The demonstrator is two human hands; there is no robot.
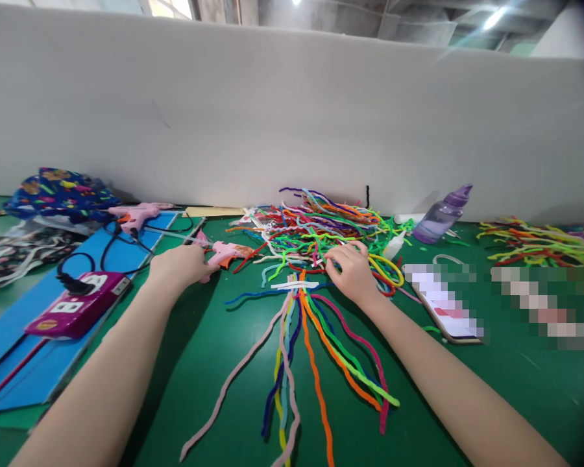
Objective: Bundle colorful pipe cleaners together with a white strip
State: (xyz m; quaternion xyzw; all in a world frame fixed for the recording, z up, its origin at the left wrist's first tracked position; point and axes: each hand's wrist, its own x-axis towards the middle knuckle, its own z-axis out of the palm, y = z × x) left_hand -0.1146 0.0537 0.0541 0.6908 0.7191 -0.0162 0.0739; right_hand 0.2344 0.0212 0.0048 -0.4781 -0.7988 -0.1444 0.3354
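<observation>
My left hand (179,267) is closed around the grip of a pink glue gun (226,253) that lies on the green table (199,363). My right hand (353,269) rests with bent fingers on the near edge of a tangled pile of coloured pipe cleaners (316,227), fingertips pinching among the strands. Between my hands lies a bundle of pipe cleaners (311,350), bound at the top by a white strip (294,285) and fanning out toward me.
A second pink glue gun (139,214) and a purple power strip (75,308) with black cables lie on a blue board (24,363) at the left. A purple bottle (440,217), a phone (445,308) and another pipe cleaner pile (535,243) are at the right. A white wall stands behind.
</observation>
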